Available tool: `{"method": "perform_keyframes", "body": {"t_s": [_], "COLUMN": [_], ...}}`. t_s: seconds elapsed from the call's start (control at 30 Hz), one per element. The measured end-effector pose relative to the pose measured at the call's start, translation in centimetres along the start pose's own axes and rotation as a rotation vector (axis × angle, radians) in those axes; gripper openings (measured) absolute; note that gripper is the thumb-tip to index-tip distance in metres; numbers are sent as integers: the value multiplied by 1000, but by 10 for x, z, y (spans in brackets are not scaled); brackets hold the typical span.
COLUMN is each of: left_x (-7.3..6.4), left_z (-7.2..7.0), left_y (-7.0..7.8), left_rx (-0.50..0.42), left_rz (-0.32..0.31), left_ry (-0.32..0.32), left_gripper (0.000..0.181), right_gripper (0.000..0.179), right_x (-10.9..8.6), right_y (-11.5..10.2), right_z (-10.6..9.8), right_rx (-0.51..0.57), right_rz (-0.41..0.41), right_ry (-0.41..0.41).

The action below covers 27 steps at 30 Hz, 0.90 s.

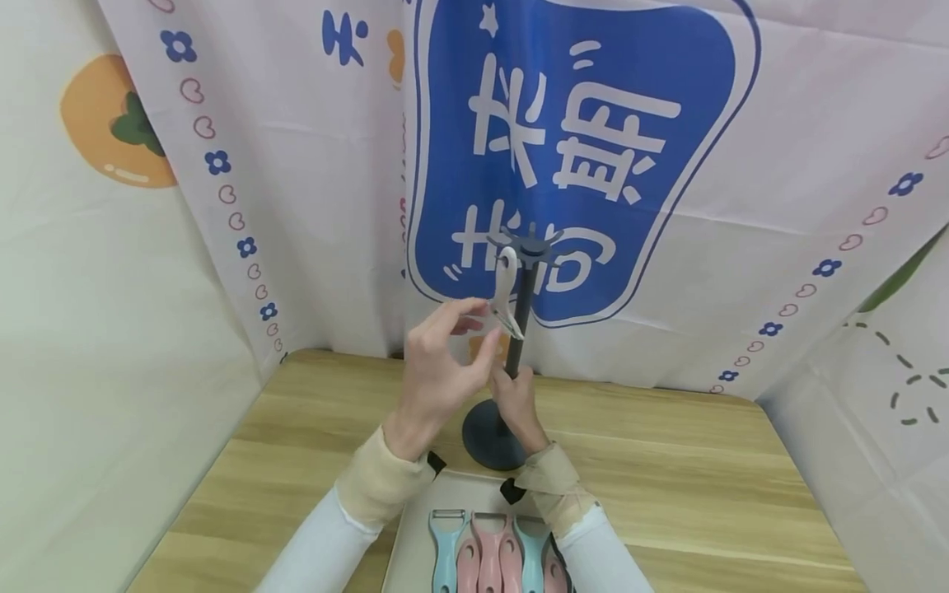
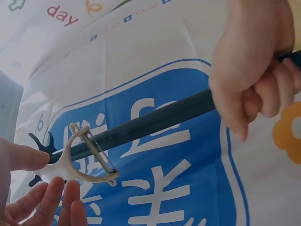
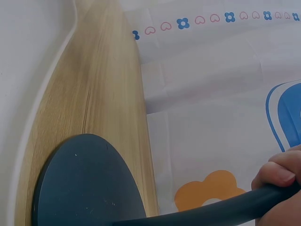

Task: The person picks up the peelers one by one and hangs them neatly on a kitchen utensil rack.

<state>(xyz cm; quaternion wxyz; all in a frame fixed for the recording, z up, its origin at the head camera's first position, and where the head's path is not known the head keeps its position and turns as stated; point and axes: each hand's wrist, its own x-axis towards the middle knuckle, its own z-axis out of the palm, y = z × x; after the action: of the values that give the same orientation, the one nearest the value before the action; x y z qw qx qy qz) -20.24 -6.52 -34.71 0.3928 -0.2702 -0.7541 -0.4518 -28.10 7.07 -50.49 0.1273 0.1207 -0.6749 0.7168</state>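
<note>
White peeler point(image 1: 505, 284) looks nearly hung — left hand point(image 1: 441, 358) spread, right hand point(image 1: 516, 405) clamped round stand point(image 1: 525, 296) — next likely calls for withdrawal.

There is room to pass over the table point(image 1: 675, 461) right of the stand point(image 1: 524, 303); the white peeler point(image 1: 506, 284) blocks its left (tray point(image 1: 467, 487) nearer, cloth point(image 1: 334, 206) behind).
</note>
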Motion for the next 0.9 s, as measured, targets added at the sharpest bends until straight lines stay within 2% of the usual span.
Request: {"method": "perform_keyframes", "body": {"t_s": [0.13,0.3,0.43,0.57,0.67,0.73,0.8,0.9], "left_x": [-20,-53,-79,-105,-125,-138,-151,-168], "left_z": [-5,-13,-16,-18,-21,-23,-25,-28], "left_y": [-2,-10,-19,-24,-29,-32,-35,-37], "left_rx": [-1,43,62,80,70,55,41,58], "left_rz": [34,55,63,104,123,134,170,271], "left_ry": [-74,-212,-366,-552,-692,-763,-806,-825], "left_gripper": [25,20,18,20,23,25,29,35], "right_gripper": [55,61,63,62,62,61,62,61], "right_x": [1,0,-1,-2,-2,-2,-2,-1], "right_y": [-1,-3,-3,-3,-2,-2,-2,-3], "right_z": [-1,-1,0,0,1,1,0,-1], "right_rx": [-20,-26,-6,15,30,37,38,38], "right_rz": [-16,-24,-17,-8,3,5,5,4], "right_ry": [20,-18,-27,-26,-26,-29,-33,-32]}}
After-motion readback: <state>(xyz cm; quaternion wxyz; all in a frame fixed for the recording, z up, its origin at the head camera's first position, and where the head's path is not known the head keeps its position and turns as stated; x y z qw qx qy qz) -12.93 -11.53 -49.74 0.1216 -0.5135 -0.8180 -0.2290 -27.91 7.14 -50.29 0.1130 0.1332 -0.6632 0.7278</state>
